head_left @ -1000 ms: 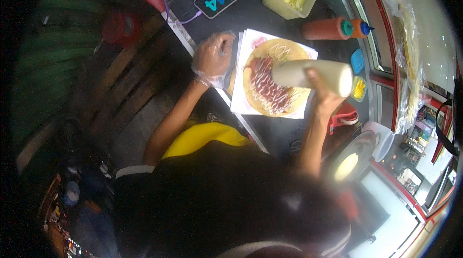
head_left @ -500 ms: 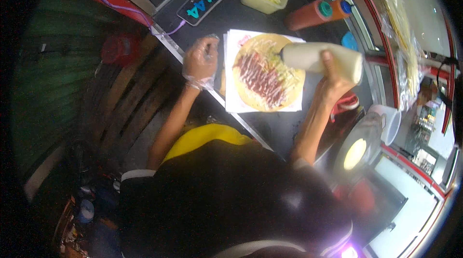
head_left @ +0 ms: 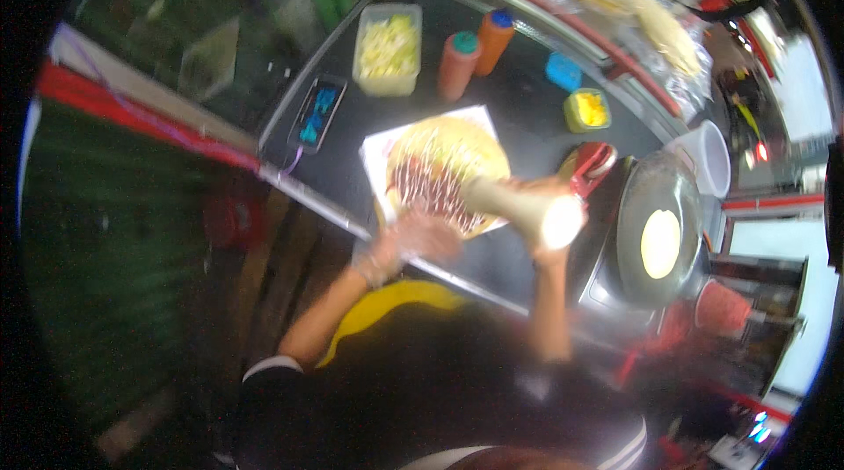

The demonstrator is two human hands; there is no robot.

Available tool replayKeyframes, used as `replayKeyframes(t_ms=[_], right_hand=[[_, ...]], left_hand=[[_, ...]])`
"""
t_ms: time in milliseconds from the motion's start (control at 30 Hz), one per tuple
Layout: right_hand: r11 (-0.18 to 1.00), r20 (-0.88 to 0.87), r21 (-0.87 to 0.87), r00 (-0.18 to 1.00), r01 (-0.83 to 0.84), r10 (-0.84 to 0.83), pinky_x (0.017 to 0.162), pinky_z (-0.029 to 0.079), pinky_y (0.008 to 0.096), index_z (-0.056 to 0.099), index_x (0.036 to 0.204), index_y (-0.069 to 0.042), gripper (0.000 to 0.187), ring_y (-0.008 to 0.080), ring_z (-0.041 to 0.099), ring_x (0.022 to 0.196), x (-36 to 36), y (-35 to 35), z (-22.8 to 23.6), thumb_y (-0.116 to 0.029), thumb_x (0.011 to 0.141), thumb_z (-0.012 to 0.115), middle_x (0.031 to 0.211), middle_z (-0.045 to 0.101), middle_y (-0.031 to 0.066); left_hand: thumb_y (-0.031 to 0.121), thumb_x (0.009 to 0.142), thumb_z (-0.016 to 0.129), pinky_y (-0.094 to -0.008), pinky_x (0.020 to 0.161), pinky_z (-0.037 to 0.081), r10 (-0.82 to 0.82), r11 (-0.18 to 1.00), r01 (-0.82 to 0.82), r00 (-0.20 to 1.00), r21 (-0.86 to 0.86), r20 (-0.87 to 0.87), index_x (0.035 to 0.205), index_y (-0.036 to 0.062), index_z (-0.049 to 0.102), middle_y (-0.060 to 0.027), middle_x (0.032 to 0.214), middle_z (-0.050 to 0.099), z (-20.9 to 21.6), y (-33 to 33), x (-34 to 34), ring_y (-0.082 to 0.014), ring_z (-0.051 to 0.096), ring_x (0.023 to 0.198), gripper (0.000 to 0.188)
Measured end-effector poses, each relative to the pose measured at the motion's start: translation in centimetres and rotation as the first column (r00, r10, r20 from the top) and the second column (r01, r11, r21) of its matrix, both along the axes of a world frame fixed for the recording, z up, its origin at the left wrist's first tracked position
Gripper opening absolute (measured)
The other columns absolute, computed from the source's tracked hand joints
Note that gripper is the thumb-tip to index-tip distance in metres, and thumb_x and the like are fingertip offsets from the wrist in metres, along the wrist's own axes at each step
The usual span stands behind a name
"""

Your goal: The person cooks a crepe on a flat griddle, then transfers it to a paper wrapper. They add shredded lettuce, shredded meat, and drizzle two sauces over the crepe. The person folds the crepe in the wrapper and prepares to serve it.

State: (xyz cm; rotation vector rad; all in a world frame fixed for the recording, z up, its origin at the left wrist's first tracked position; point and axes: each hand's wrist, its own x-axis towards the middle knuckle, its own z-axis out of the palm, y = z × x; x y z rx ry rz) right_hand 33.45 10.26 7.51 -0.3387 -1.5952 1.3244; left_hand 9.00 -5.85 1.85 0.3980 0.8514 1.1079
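A round, thin flatbread (head_left: 457, 140) lies on white paper (head_left: 376, 162). It carries shredded filling, brown-red strips and thin white sauce lines. My right hand (head_left: 549, 193) is wrapped around a cream-coloured squeeze bottle (head_left: 501, 204), tilted with its tip over the flatbread's right side. At the near left edge of the flatbread is my left hand (head_left: 418, 240), in a clear plastic glove. Motion smears its fingers, and I cannot tell whether it touches the bread.
Beyond the paper stand a tub of shredded lettuce (head_left: 387, 57), a red squeeze bottle (head_left: 459, 65) and an orange one (head_left: 494, 41). A phone (head_left: 318, 114) lies left. To the right are a small yellow-filled tub (head_left: 587, 111), red-handled tongs (head_left: 591, 167) and a round griddle (head_left: 633, 241) holding a pale disc.
The view has swung, bringing more of the right side in. My left hand has come from beside the paper to the flatbread's near edge. The bottle tip has moved toward the near right side.
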Motion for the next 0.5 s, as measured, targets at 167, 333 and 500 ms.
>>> replayKeyframes(t_ms=[167,333,500], right_hand=[[0.942,0.412,0.332,0.891,0.051,-0.193,0.131,0.036,0.0680,0.081,0.120,-0.004,0.046,0.0482,0.063,0.149,1.5,-5.8,2.4,-0.027,0.082,0.093,0.136,0.079,0.0249],[0.827,0.385,0.373,0.741,0.420,-0.550,0.127,0.041,0.0659,0.075,0.131,-0.009,0.064,0.0486,0.055,0.156,5.0,-10.8,4.6,-0.028,0.075,0.101,0.156,0.068,0.0220],[0.785,0.410,0.345,0.670,0.515,-0.619,0.108,0.056,0.0510,0.072,0.132,-0.008,0.062,0.0422,0.067,0.137,7.5,-11.7,3.5,-0.018,0.078,0.099,0.152,0.071,0.0198]], left_hand=[[0.064,0.108,0.067,-0.0555,0.117,0.057,-0.011,0.997,0.044,0.891,-0.062,0.455,0.156,-0.0007,0.055,-0.0246,0.147,0.067,4.8,4.2,6.7,-0.0393,0.070,0.132,0.082],[0.039,0.107,0.078,-0.0453,0.103,0.064,0.061,0.994,-0.089,0.934,0.063,0.352,0.143,0.0058,0.066,-0.0152,0.130,0.075,3.9,11.1,10.6,-0.0262,0.076,0.115,0.051],[0.030,0.085,0.101,-0.0403,0.093,0.067,0.487,0.797,-0.059,0.653,0.601,-0.581,0.122,0.0034,0.080,-0.0145,0.115,0.087,1.5,22.6,12.8,-0.0248,0.085,0.103,0.050]])
